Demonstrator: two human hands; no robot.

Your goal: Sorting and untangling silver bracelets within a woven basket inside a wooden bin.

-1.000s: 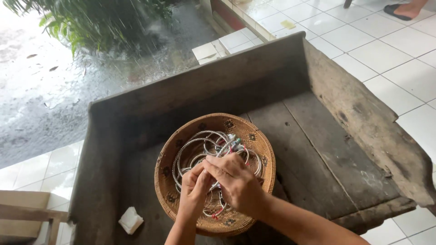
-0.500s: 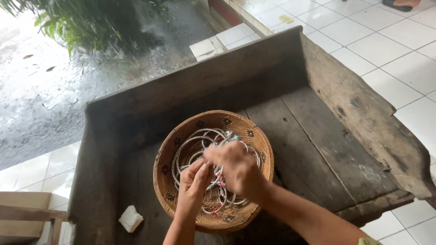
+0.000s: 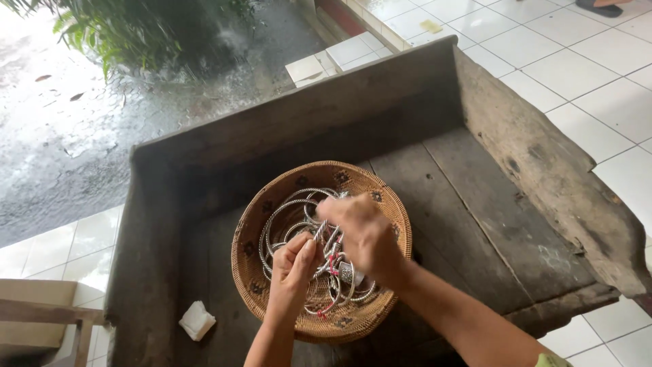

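Gripping silver bangles, left hand and right hand fill one basket.

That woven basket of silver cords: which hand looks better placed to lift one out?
Probably the right hand: it lies over the silver cords inside the woven basket, fingers closed on strands. The left hand pinches them lower down.

One head view — steep, close, down onto the basket.
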